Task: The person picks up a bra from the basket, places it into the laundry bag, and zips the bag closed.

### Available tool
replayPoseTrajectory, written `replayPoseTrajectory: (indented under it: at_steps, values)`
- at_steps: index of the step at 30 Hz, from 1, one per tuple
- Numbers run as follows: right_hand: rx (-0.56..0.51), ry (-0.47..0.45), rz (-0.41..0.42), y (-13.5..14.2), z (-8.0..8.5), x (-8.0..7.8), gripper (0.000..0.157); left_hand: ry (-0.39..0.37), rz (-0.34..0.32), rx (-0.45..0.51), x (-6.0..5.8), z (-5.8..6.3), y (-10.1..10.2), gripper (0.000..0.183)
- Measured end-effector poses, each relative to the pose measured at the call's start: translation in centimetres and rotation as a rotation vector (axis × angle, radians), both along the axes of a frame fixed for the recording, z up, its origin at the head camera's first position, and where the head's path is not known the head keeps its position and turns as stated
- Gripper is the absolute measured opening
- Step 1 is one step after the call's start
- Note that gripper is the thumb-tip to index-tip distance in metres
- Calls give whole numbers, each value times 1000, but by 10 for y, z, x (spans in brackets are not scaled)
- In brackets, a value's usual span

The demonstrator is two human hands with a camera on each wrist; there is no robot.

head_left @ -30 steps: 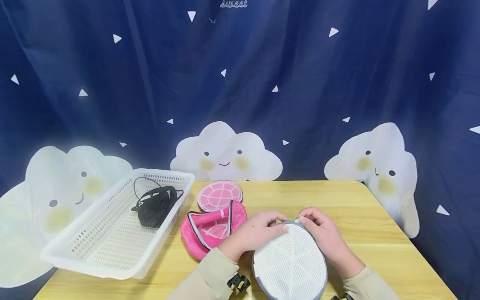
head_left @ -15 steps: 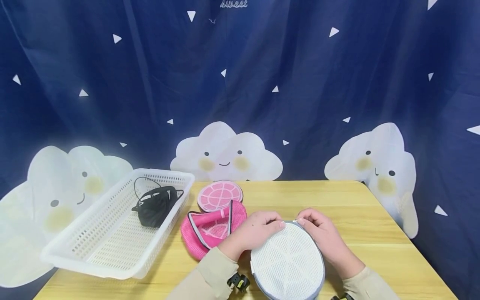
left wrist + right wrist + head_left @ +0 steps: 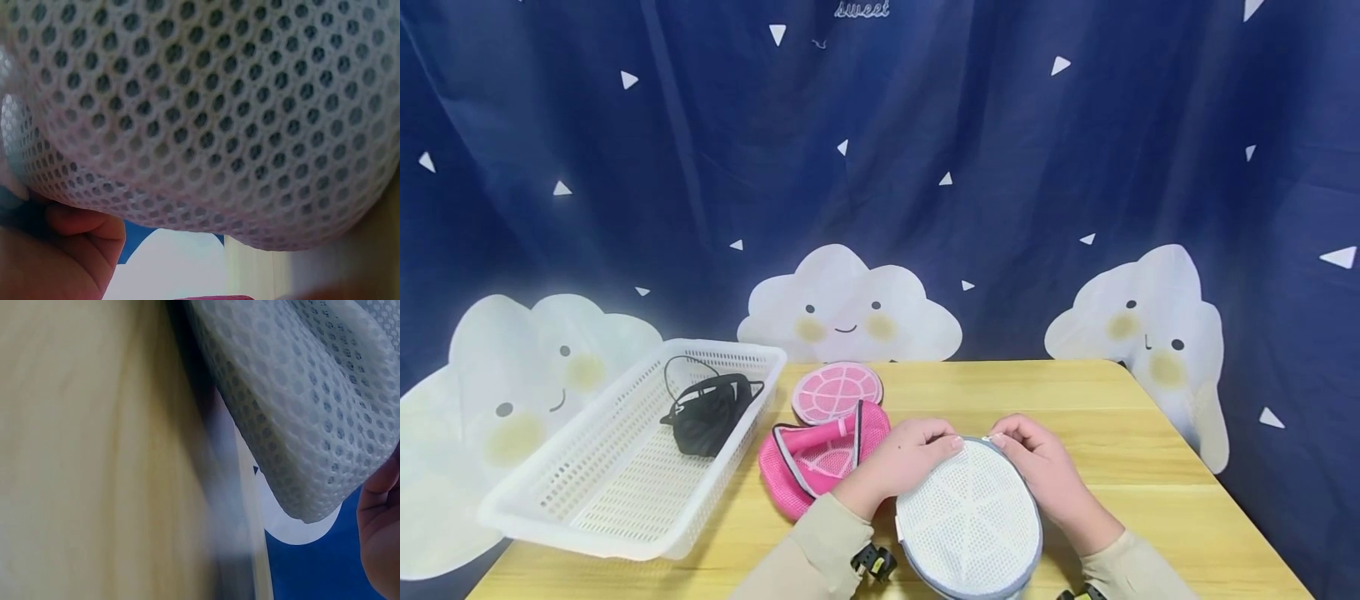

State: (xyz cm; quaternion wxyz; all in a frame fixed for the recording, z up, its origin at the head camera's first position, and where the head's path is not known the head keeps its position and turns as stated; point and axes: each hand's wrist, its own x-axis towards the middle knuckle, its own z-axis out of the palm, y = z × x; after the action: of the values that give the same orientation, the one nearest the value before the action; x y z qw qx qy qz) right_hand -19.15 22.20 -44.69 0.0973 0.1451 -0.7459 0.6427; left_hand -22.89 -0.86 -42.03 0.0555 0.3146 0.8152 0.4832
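A round white mesh laundry bag (image 3: pixel 968 517) with grey-blue edging is tilted up, its flat round face toward me. At the far left of its rim my left hand (image 3: pixel 904 462) pinches the edging, thumb lying on the mesh. My right hand (image 3: pixel 1047 467) pinches the far rim a little to the right, where a small white bit shows at the fingertips. White mesh (image 3: pixel 206 112) fills most of the left wrist view. The right wrist view has the bag's mesh side (image 3: pixel 306 419) rising at upper right, curled fingers at its edge.
Left of the hands lies a pink mesh bag (image 3: pixel 872 429) with black-and-grey trim, a round pink mesh piece (image 3: pixel 838 392) behind it. A white plastic basket (image 3: pixel 580 543) at the left holds a black strapped cloth item (image 3: pixel 707 421). The wooden table (image 3: pixel 1150 533) ends before a navy curtain (image 3: pixel 1000 108).
The white mesh bag has shifted slightly left and away from me, still in both hands. My right hand has moved a little left with it. The other things stay put.
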Motion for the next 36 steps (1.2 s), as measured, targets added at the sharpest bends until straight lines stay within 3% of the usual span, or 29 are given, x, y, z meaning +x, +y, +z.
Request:
replayPoseTrajectory:
  at_steps: [7,23,36]
  values:
    - [11,-22,-78,0,1,1,17,-15,55,14,-1,0,-2,17]
    - [-19,17,-112,0,-3,-3,12,-6,154,-3,-6,0,-8,14]
    - [-119,8,-53,2,-2,-4,20,-151,247,132,-12,2,-14,19]
